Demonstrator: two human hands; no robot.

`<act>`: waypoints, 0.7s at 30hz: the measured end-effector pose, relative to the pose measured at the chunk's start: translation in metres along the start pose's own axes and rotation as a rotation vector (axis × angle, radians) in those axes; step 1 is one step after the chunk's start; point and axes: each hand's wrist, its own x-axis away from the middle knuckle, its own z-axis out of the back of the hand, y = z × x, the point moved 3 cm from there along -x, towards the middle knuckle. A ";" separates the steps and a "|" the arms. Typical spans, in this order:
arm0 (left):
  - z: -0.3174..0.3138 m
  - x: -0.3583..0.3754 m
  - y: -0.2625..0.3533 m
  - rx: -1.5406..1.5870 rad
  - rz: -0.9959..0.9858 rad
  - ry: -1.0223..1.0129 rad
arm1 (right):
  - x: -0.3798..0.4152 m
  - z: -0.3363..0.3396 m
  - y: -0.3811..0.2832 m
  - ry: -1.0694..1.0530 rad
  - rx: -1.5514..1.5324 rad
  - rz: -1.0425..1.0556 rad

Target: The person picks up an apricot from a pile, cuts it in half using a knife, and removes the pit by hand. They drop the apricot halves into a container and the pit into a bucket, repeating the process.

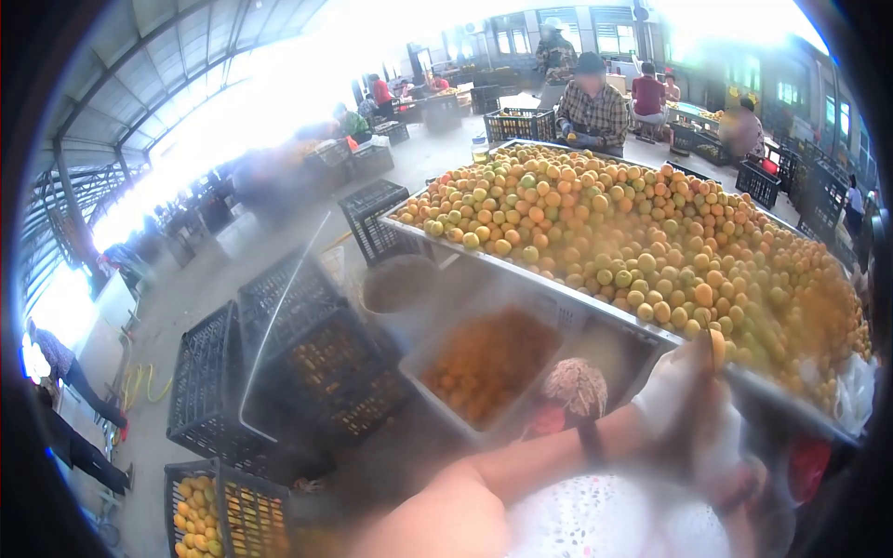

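Observation:
My left hand (665,391), in a white glove, is closed on an apricot (715,350) at the near edge of the fruit table. Close beside it is my right hand (721,442), also in a white glove. Its fingers are blurred, and a brownish-orange patch lies between the two hands that I cannot make out. Just beyond both hands, a big heap of orange and greenish apricots (595,219) fills the metal-edged table (567,290).
Below the table stands a pale bin (414,372) of orange fruit pieces, with a bucket (400,288) beside it. Black crates (200,381) stack to the left; a crate of apricots (219,511) is at lower left. A co-worker (593,107) is at the table's far side.

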 end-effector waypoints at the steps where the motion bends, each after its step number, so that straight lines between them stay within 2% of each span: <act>1: 0.002 0.000 -0.001 0.003 0.002 0.002 | 0.000 0.001 0.002 -0.003 0.001 -0.002; 3: 0.008 -0.002 -0.001 0.011 -0.067 -0.071 | -0.002 0.002 0.005 -0.120 -0.002 -0.086; 7: 0.024 -0.009 -0.003 0.011 -0.158 -0.045 | 0.001 0.025 0.008 -0.022 -0.220 -0.109; 9: -0.006 0.019 0.011 -0.507 -0.526 -0.148 | 0.010 0.021 0.035 0.359 0.016 0.138; 10: -0.020 0.032 0.016 -0.768 -0.709 -0.200 | 0.006 0.029 0.033 0.235 -0.100 0.000; 11: -0.023 0.036 0.016 -0.769 -0.712 -0.202 | 0.000 0.039 0.026 0.238 -0.099 0.002; 13: -0.035 0.048 0.019 -1.100 -0.814 -0.242 | -0.021 0.049 -0.002 0.094 -0.372 -0.174; 14: -0.040 0.052 0.024 -1.099 -0.696 -0.306 | -0.022 0.048 -0.005 0.094 -0.373 -0.174; 16: -0.032 0.047 0.013 -1.103 -0.658 -0.287 | -0.021 0.049 -0.009 0.111 -0.136 -0.159; 18: -0.030 0.041 0.002 -1.108 -0.622 -0.267 | -0.018 0.047 -0.006 0.128 -0.196 -0.145; 20: -0.029 0.034 -0.012 -0.294 -0.230 -0.354 | -0.017 0.044 -0.001 0.142 -0.253 -0.130; 21: -0.031 0.035 -0.013 -0.295 -0.231 -0.356 | -0.018 0.043 0.003 0.143 -0.314 -0.190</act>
